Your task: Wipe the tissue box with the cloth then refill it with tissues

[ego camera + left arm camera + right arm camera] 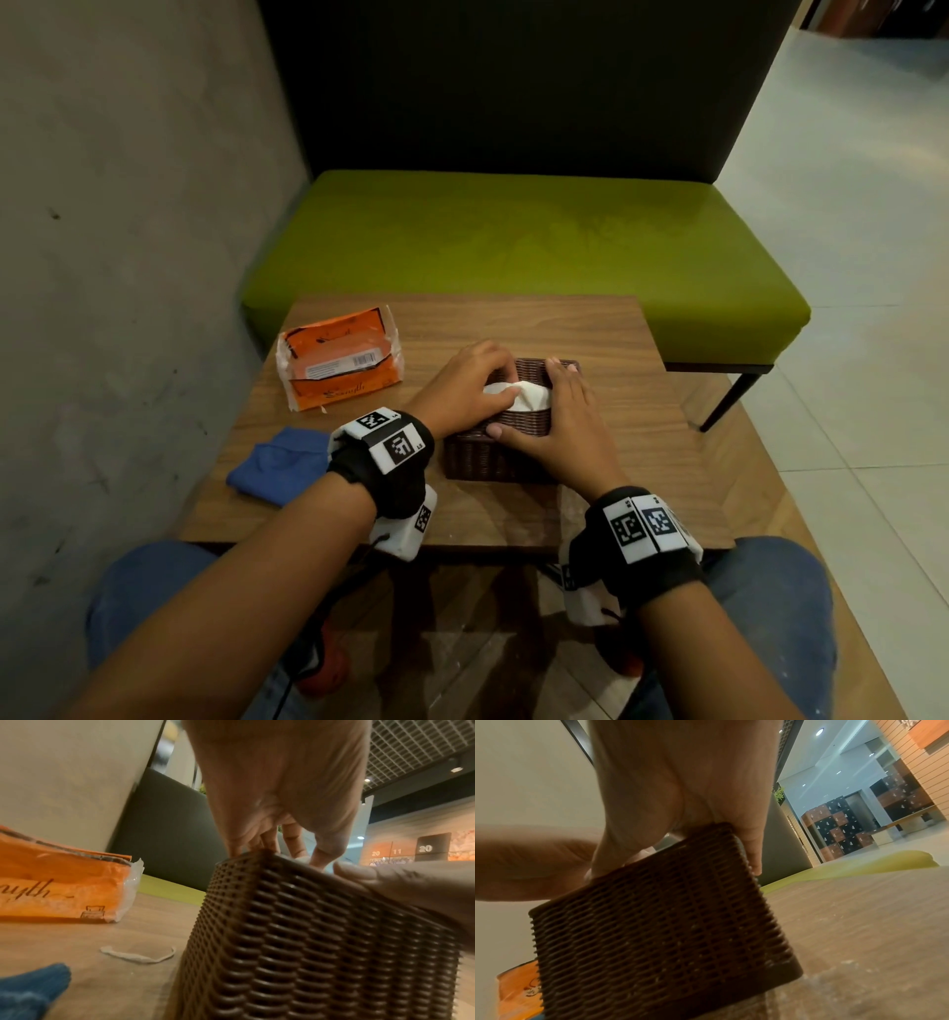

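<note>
The brown wicker tissue box (490, 455) (321, 943) (659, 933) stands mid-table with white tissues (529, 397) bulging from its open top. My left hand (462, 395) (277, 780) reaches into the top from the left, fingers and thumb curled round the tissues. My right hand (560, 426) (680, 780) lies flat over the box's right half, its thumb along the near rim and its fingers reaching the far edge. The blue cloth (277, 462) (28, 990) lies crumpled at the left, untouched. Behind it sits the opened orange tissue pack (339, 354) (59, 888).
The small wooden table (616, 411) butts against a concrete wall (128, 257) on the left, with a green bench (513, 231) beyond it. A thin torn strip of tissue (138, 957) lies on the tabletop left of the box.
</note>
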A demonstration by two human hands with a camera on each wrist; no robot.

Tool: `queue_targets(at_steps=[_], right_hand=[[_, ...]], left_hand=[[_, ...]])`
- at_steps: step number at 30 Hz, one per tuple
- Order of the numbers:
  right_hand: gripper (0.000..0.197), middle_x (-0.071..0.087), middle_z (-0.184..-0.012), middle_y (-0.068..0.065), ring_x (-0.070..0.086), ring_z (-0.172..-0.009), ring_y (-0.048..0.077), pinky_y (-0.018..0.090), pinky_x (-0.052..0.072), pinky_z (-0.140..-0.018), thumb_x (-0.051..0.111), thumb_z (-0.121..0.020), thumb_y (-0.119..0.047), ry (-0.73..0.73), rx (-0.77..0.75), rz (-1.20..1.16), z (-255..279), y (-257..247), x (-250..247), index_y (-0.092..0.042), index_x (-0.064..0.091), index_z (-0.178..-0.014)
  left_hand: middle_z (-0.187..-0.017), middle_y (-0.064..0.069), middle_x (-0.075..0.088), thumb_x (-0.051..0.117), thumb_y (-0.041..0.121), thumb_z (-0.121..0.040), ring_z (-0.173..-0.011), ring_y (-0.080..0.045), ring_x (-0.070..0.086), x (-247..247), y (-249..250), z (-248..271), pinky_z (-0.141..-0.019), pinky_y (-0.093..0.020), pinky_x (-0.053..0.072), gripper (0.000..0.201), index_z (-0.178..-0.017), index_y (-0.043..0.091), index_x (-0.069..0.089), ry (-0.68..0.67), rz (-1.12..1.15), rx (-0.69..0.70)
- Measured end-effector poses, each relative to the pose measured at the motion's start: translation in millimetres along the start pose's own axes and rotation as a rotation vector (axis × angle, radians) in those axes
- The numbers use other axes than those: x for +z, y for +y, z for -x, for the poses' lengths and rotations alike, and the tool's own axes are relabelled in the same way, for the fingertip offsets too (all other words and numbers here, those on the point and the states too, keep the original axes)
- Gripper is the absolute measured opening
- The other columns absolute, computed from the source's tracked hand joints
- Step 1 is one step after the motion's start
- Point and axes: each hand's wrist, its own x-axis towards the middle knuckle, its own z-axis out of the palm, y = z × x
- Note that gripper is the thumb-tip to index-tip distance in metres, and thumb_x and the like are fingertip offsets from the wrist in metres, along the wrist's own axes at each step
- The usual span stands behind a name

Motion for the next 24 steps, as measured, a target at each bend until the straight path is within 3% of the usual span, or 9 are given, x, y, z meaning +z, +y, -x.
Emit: queue_targets(at_steps=[4, 7, 9, 11, 13, 16, 18, 24], right_hand=[[0.11, 0.021, -0.159, 0.002, 0.007, -0.149, 0.018, 0.032, 0.014, -0.118, 0.072, -0.07, -0.061, 0.002, -0.002, -0.02, 1, -1, -1, -0.01, 0.018, -0.151], [0.11, 0.021, -0.159, 0.002, 0.008, -0.149, 0.017, 0.033, 0.015, -0.119, 0.072, -0.07, -0.062, 0.0, 0.005, -0.037, 1, -1, -1, -0.01, 0.018, -0.151], [0.111, 0.022, -0.159, 0.002, 0.008, -0.149, 0.017, 0.033, 0.016, -0.119, 0.073, -0.069, -0.061, 0.0, 0.01, -0.063, 2, -1, -1, -0.011, 0.018, -0.151], [0.11, 0.021, -0.159, 0.001, 0.008, -0.149, 0.016, 0.032, 0.016, -0.118, 0.075, -0.07, -0.058, -0.012, 0.02, -0.11, 1, 0, -4, -0.011, 0.018, -0.152], [0.107, 0.022, -0.159, 0.003, 0.009, -0.149, 0.016, 0.031, 0.016, -0.117, 0.078, -0.072, -0.049, -0.034, 0.018, -0.157, -1, 3, -8, -0.01, 0.019, -0.152], [0.099, 0.026, -0.157, 0.006, 0.015, -0.147, 0.02, 0.033, 0.018, -0.117, 0.079, -0.075, -0.037, -0.067, 0.004, -0.217, -5, 9, -12, -0.01, 0.022, -0.151], [0.096, 0.03, -0.154, 0.008, 0.022, -0.145, 0.023, 0.037, 0.023, -0.117, 0.08, -0.075, -0.037, -0.067, -0.005, -0.226, -11, 12, -11, -0.01, 0.026, -0.15], [0.101, 0.034, -0.15, 0.01, 0.033, -0.139, 0.025, 0.042, 0.031, -0.114, 0.082, -0.069, -0.042, -0.101, 0.005, -0.237, -56, 19, -8, -0.009, 0.028, -0.148]], left_hand=[[-0.107, -0.007, 0.061, 0.052, 0.04, -0.073, -0.102, -0.018, 0.055, 2, -1, 4, -0.084, -0.028, 0.041, 0.03, -0.087, 0.016, 0.06, 0.043, 0.061, -0.004], [-0.119, 0.0, 0.056, 0.047, 0.044, -0.074, -0.116, -0.014, 0.049, 3, -1, 13, -0.092, -0.029, 0.037, 0.028, -0.092, 0.023, 0.054, 0.118, 0.185, -0.01], [-0.132, 0.006, 0.044, 0.048, 0.044, -0.077, -0.128, -0.014, 0.039, 5, -2, 28, -0.101, -0.033, 0.033, 0.035, -0.11, 0.031, 0.048, 0.199, 0.243, -0.054], [-0.146, 0.004, 0.032, 0.049, 0.044, -0.084, -0.137, -0.016, 0.026, 13, -4, 45, -0.109, -0.035, 0.026, 0.054, -0.134, 0.031, 0.036, 0.231, 0.194, -0.131], [-0.158, 0.0, 0.011, 0.048, 0.041, -0.093, -0.144, -0.016, 0.008, 25, -6, 61, -0.116, -0.036, 0.014, 0.066, -0.148, 0.02, 0.017, 0.141, 0.101, -0.231], [-0.158, 0.003, -0.013, 0.04, 0.04, -0.097, -0.144, -0.011, -0.011, 31, -9, 64, -0.115, -0.03, -0.004, 0.07, -0.15, 0.017, 0.001, 0.024, 0.074, -0.269], [-0.157, 0.004, -0.015, 0.038, 0.042, -0.097, -0.144, -0.011, -0.014, 26, -12, 57, -0.113, -0.028, -0.005, 0.071, -0.15, 0.018, -0.002, -0.017, 0.089, -0.27], [-0.157, 0.001, -0.015, 0.039, 0.046, -0.096, -0.145, -0.015, -0.012, 16, -34, 21, -0.119, -0.04, 0.001, 0.073, -0.15, 0.016, -0.001, -0.036, 0.076, -0.292]])
